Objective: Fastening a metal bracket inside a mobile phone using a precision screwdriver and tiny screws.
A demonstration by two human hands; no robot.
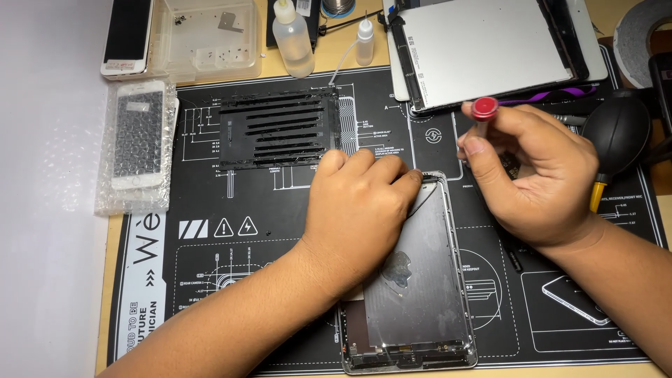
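Nearest us, we see the opened tablet shell [420, 280] lying on the black work mat [245, 280], with the left hand [357, 210] pressed flat on its upper part, fingers curled at the top edge. Just beyond, the right hand [539, 175] pinches a red-capped screwdriver [483, 112] upright above the shell's top corner. Farther back lie a black battery pack [273, 129], a lifted screen panel [490, 49] and two squeeze bottles [294, 38].

Left hand [357, 210], right hand [535, 178]: bare, sleeveless forearms.
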